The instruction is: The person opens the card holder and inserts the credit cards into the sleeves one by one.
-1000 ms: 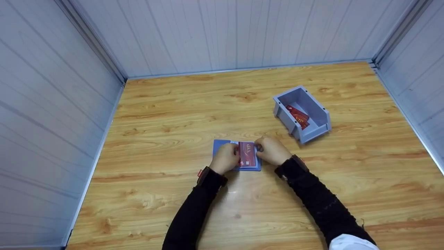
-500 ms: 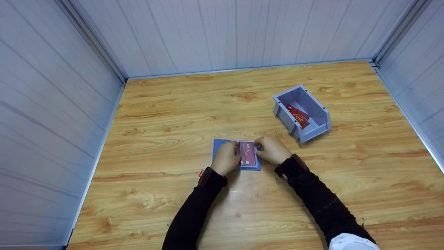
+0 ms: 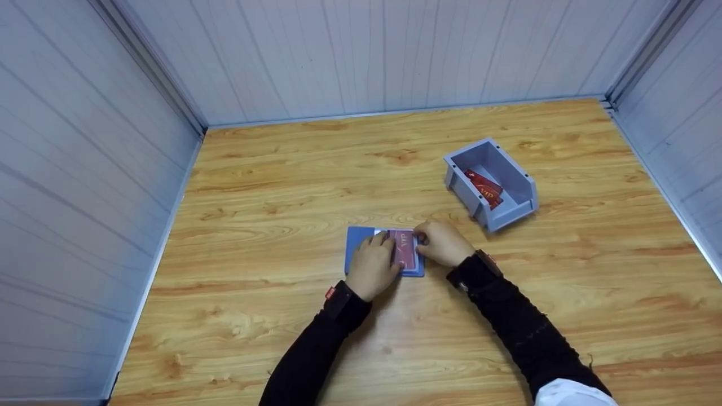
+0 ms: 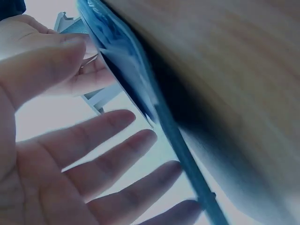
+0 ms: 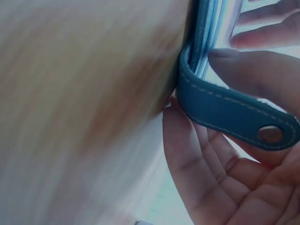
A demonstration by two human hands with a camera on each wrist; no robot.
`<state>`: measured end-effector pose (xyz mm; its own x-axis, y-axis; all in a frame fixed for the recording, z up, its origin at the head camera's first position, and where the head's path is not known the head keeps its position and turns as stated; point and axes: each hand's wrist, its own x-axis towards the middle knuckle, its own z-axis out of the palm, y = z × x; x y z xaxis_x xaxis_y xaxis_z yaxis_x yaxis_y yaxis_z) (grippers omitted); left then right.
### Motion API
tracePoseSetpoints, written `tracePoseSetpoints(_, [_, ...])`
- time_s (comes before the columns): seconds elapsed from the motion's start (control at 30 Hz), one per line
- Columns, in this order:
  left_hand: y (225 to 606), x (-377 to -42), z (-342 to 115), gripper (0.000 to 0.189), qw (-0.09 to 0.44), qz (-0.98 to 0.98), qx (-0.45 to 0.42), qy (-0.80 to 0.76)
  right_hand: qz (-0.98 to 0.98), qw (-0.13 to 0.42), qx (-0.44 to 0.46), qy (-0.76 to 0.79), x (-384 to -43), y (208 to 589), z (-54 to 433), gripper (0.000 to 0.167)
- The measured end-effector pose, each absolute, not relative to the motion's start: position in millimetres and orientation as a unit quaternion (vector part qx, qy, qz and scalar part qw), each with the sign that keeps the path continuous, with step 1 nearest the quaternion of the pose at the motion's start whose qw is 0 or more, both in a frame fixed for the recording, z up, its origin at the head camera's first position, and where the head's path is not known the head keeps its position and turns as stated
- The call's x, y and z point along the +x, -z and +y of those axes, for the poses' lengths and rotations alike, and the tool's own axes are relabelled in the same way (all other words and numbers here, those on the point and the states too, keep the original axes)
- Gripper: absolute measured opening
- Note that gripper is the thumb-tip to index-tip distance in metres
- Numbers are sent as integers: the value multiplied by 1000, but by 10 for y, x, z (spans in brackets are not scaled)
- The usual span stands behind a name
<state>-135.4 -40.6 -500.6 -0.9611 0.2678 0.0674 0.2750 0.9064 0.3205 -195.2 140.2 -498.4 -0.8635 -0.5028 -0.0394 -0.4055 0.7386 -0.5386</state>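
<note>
A blue card holder (image 3: pixel 357 235) lies opened on the wooden table in the head view. Its clear sleeves are on the right half, with a red VIP card (image 3: pixel 404 251) in or on the top one; I cannot tell which. My left hand (image 3: pixel 372 265) is spread over the middle, fingers nearly straight, thumb at the card's lower edge. My right hand (image 3: pixel 444 245) pinches the holder's right edge. In the right wrist view its thumb presses the sleeves, and the holder's strap (image 5: pixel 229 108) with a metal snap sticks out over the palm.
A grey plastic bin (image 3: pixel 510 218) with several red cards (image 3: pixel 484 190) inside stands to the back right of the hands. White panel walls (image 3: pixel 361 62) border the table at the back and both sides.
My left hand has let go of the card's left side. Its fingers have straightened and its thumb has moved right, along the card's lower edge. My right hand stays put.
</note>
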Motion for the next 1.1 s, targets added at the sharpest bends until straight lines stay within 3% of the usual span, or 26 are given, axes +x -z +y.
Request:
tracePoseSetpoints(0.13, [5008,-1352,-439,49,-22,-974,-142,175,927,91,-246,267,-1956,4985,1392,30])
tracePoseSetpoints(0.37, [5003,-1355,-452,52,-30,-974,-140,173,934,85,-227,261,-1967,4921,1411,33])
tracePoseSetpoints(0.63, [5013,-1341,-451,52,-26,-976,-139,168,925,-37,-211,313,-2056,4553,1694,33])
tracePoseSetpoints(0.77, [5017,-1337,-451,51,-20,-976,-140,163,927,-64,-190,316,-2174,4339,1900,35])
tracePoseSetpoints(1.1, [5037,-1334,-448,51,-8,-976,-144,161,951,-16,-131,279,-2483,3990,2292,41])
